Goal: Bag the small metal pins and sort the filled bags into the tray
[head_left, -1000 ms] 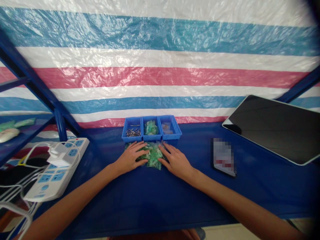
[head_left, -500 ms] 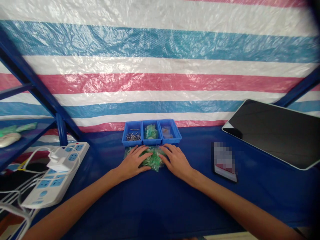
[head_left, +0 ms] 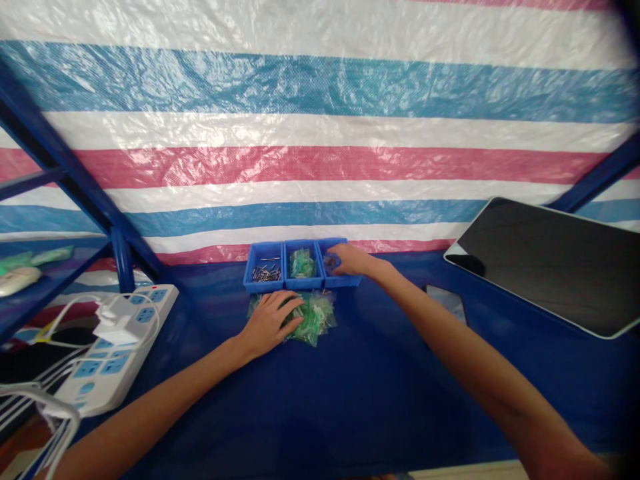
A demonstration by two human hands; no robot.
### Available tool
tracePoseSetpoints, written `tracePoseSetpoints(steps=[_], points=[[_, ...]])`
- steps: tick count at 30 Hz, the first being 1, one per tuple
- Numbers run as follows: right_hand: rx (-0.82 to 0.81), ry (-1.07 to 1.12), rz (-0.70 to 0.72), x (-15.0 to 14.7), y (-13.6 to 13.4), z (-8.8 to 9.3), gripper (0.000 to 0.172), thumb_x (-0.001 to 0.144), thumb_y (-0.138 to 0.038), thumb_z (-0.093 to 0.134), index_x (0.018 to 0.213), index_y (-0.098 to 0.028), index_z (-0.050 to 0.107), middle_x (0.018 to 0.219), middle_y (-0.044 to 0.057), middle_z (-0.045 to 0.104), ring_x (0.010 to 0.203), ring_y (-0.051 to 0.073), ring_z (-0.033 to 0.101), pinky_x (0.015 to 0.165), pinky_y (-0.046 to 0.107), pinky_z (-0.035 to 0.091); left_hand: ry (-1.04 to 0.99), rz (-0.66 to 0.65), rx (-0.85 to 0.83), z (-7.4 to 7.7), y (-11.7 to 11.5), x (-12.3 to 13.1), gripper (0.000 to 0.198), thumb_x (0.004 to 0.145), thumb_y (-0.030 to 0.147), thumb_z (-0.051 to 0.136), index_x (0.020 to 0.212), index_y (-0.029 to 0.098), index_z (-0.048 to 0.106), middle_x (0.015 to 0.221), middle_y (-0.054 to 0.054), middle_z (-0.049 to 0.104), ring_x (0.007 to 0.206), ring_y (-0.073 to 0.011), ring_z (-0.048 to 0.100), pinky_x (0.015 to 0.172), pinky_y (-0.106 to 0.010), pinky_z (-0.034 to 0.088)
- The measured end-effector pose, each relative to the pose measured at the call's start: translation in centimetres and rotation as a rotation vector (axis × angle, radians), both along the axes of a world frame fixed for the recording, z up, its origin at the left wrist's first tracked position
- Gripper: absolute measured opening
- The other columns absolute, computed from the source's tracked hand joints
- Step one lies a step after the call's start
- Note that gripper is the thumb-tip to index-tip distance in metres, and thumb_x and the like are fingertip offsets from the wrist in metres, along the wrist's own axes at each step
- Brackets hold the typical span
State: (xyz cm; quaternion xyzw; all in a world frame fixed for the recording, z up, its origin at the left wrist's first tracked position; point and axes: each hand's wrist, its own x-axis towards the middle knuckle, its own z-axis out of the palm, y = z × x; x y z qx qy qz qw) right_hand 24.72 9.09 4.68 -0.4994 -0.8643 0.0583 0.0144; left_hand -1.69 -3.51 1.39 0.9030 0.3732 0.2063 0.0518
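My left hand (head_left: 273,323) rests with its fingers apart on the left part of a pile of green and clear plastic packets (head_left: 315,319) on the blue table. My right hand (head_left: 349,259) reaches into the right blue bin (head_left: 345,281), its fingers bent down; whatever the fingertips touch is hidden or too small to tell. The middle blue bin (head_left: 305,283) contains greenish packets (head_left: 302,263). Small metal pieces (head_left: 267,273) lie in the left blue bin (head_left: 261,288). The three bins stand side by side just behind the pile.
A white power strip (head_left: 117,363) with plugs and cables is at the left. At the right lie a phone (head_left: 447,301), partly behind my right forearm, and a large dark-screened tablet (head_left: 550,263). A striped sheet (head_left: 320,163) hangs behind the table (head_left: 360,400).
My right hand has moved from the right side of the packet pile up and away into the right bin. My left hand has stayed on the pile.
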Motion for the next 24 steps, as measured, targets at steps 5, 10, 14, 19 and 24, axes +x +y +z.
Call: tracePoseSetpoints(steps=[5, 10, 14, 19, 24], points=[[-0.132, -0.160, 0.087, -1.6, 1.7, -0.6, 0.051, 0.065, -0.003, 0.062, 0.116, -0.012, 0.062, 0.116, 0.015, 0.064, 0.103, 0.027, 0.062, 0.085, 0.030, 0.049, 0.058, -0.031, -0.043, -0.2, 0.2, -0.5, 0.039, 0.093, 0.042, 0.040, 0.127, 0.026, 0.049, 0.128, -0.008, 0.051, 0.121, -0.0232, 0.045, 0.099, -0.040, 0.035], [-0.123, -0.211, 0.090, -1.6, 2.3, -1.1, 0.046, 0.066, -0.006, 0.065, 0.112, -0.011, 0.063, 0.112, 0.016, 0.064, 0.102, 0.027, 0.062, 0.085, 0.032, 0.049, 0.110, -0.084, -0.057, 0.1, 0.4, -0.9, 0.055, 0.085, 0.057, 0.046, 0.131, 0.027, 0.044, 0.132, -0.010, 0.048, 0.122, -0.0261, 0.043, 0.097, -0.040, 0.035], [-0.091, -0.213, 0.069, -1.2, 2.3, -0.7, 0.046, 0.066, -0.018, 0.074, 0.110, -0.010, 0.062, 0.112, 0.017, 0.063, 0.102, 0.028, 0.061, 0.085, 0.031, 0.048, 0.139, -0.071, -0.044, 0.3, 0.5, -0.6, 0.065, 0.079, 0.065, 0.050, 0.131, 0.026, 0.045, 0.132, -0.011, 0.048, 0.122, -0.0287, 0.043, 0.095, -0.042, 0.036], [-0.078, -0.194, 0.034, -1.2, 1.9, -0.2, 0.042, 0.070, -0.026, 0.074, 0.108, -0.013, 0.063, 0.108, 0.014, 0.066, 0.098, 0.026, 0.063, 0.079, 0.027, 0.048, 0.166, -0.055, -0.045, 0.4, 0.7, -0.1, 0.063, 0.079, 0.066, 0.047, 0.127, 0.025, 0.048, 0.128, -0.010, 0.050, 0.118, -0.0283, 0.044, 0.093, -0.042, 0.036], [-0.067, -0.142, 0.000, -1.2, 1.4, -0.2, 0.024, 0.072, -0.021, 0.072, 0.095, -0.014, 0.068, 0.100, 0.012, 0.070, 0.093, 0.025, 0.065, 0.073, 0.024, 0.046, 0.123, -0.040, 0.008, -0.2, 0.7, 0.0, 0.060, 0.080, 0.063, 0.049, 0.125, 0.023, 0.051, 0.125, -0.010, 0.053, 0.116, -0.0274, 0.046, 0.093, -0.041, 0.037]])
